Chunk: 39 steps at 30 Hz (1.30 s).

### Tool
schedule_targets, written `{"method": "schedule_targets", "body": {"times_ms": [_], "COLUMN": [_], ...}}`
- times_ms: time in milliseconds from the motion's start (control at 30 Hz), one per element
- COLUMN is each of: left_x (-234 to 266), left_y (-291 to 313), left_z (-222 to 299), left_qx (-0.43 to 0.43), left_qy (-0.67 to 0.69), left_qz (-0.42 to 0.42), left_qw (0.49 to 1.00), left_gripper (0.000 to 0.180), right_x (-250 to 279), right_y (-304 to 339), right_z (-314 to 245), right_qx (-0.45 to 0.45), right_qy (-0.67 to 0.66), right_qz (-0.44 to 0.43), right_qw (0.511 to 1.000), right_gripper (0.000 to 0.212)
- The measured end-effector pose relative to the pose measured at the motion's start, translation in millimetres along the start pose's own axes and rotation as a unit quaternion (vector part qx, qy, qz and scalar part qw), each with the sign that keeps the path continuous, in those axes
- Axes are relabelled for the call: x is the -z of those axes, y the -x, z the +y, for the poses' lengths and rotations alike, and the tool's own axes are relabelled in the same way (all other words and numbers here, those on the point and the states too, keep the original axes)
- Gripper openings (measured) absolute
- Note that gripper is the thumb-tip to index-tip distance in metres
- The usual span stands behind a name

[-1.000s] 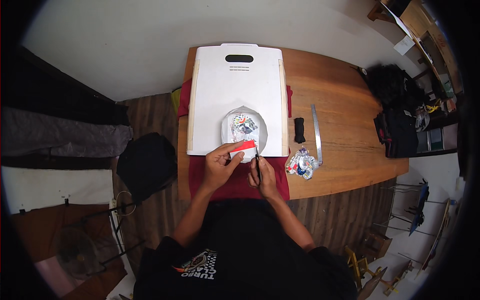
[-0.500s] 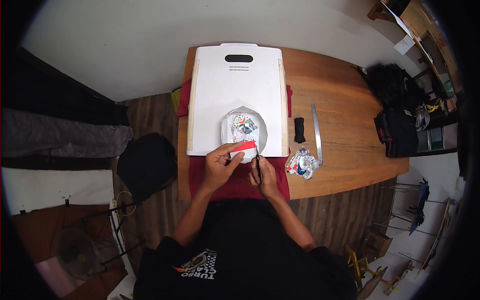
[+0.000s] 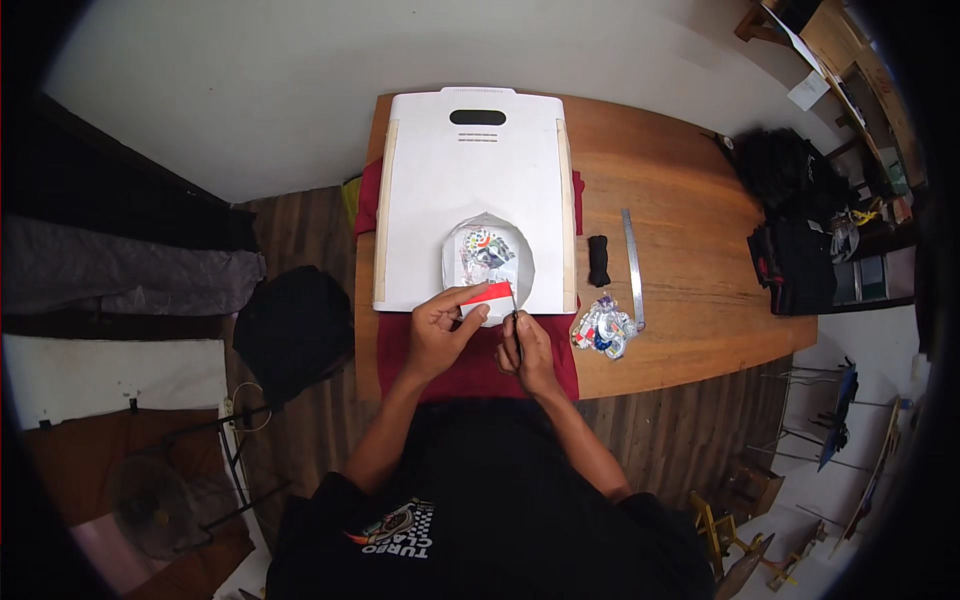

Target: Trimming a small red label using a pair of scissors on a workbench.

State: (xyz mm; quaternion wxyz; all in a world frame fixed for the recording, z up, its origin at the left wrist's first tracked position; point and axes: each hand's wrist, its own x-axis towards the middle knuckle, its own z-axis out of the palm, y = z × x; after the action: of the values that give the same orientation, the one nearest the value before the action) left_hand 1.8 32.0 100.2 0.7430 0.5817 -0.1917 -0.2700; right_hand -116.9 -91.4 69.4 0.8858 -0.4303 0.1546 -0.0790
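Observation:
My left hand (image 3: 441,328) pinches a small red-and-white piece of sheet (image 3: 488,294) between thumb and fingers. Its fingers are closed on the left part of the piece. Scissors (image 3: 515,300) are in my right hand (image 3: 530,352), with their thin blades upright at the right end of the red-and-white piece. Both hands hover over the near edge of a shallow round white container (image 3: 449,248). Inside it lies a sheet with colourful printed graphics (image 3: 488,248). The container rests on a large white panel (image 3: 415,200) that has a dark handle slot at its far end.
Dark red cloth (image 3: 400,350) shows beneath the panel on the wooden table (image 3: 680,240). Right of the panel lie a black rolled item (image 3: 599,261), a metal ruler (image 3: 634,270) and a heap of shiny cut-outs (image 3: 606,328). Folded dark clothes (image 3: 800,265) sit at the far right.
The scissors have shifted slightly in my right hand at the end of the red-and-white piece. My left hand has stayed almost still.

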Motion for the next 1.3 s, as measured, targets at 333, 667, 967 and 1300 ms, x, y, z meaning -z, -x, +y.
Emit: {"method": "schedule_targets", "body": {"times_ms": [333,667,967,1300], "left_x": [-0.3,1.5,0.1,-0.4], "left_y": [-0.5,-0.5,1.2,1.1], "left_z": [2.6,3.2,3.1,3.7], "left_qx": [-0.001,-0.008,0.005,0.004], "left_qy": [0.001,-0.006,-0.005,-0.003], "left_qz": [0.005,0.002,0.000,-0.002], "left_qw": [1.000,1.000,1.000,1.000], "left_gripper": [0.034,0.033,0.033,0.033], "right_x": [-1.8,-5.5,-4.1,-4.6], "right_y": [1.2,1.3,-0.6,0.8], "right_z": [-3.4,-1.9,-1.6,-4.4], "right_qx": [-0.003,-0.009,-0.004,-0.002], "right_qy": [0.002,0.004,0.005,-0.007], "right_qz": [0.000,0.009,0.010,0.002], "right_qw": [1.000,1.000,1.000,1.000], "right_gripper": [0.039,0.039,0.038,0.037]}}
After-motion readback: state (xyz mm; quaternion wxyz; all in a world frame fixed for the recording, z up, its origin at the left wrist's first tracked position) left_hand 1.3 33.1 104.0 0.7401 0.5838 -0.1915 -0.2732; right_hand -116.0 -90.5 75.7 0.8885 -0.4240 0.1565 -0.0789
